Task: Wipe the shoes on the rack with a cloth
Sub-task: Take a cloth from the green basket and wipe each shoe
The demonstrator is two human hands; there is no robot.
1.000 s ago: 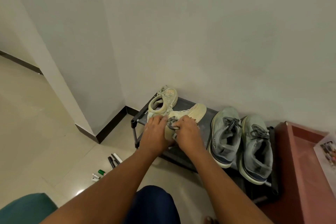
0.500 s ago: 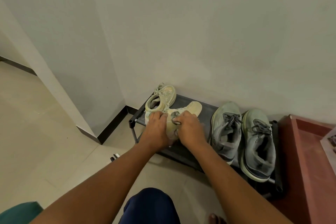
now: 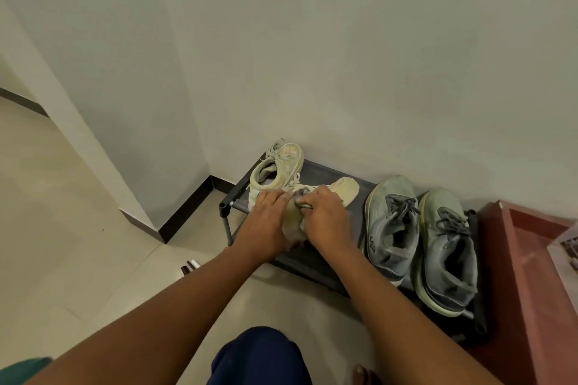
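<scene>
- Right hand (image 3: 327, 217) curls round a small grey cloth (image 3: 301, 199), pressing it on the cream shoe (image 3: 341, 189).
- Left hand (image 3: 266, 222) grips the same shoe at its near end, fingers bent over it, steadying.
- That shoe lies on the black rack (image 3: 316, 262), left half, its mate (image 3: 278, 170) just behind, touching.
- Grey pair (image 3: 419, 241) sits at the rack's right end, apart from the hands.
- Handling guess: shoe light, soft upper, stiff sole; hold by heel or sole edge. Cloth limp, bunches easily, keep it wadded.
- Versus earlier frames: hands on the same shoe, cloth barely shifted; view tilted, pens (image 3: 190, 266) on the floor now mostly hidden by the left arm.
- Red box (image 3: 513, 259) right of rack.
</scene>
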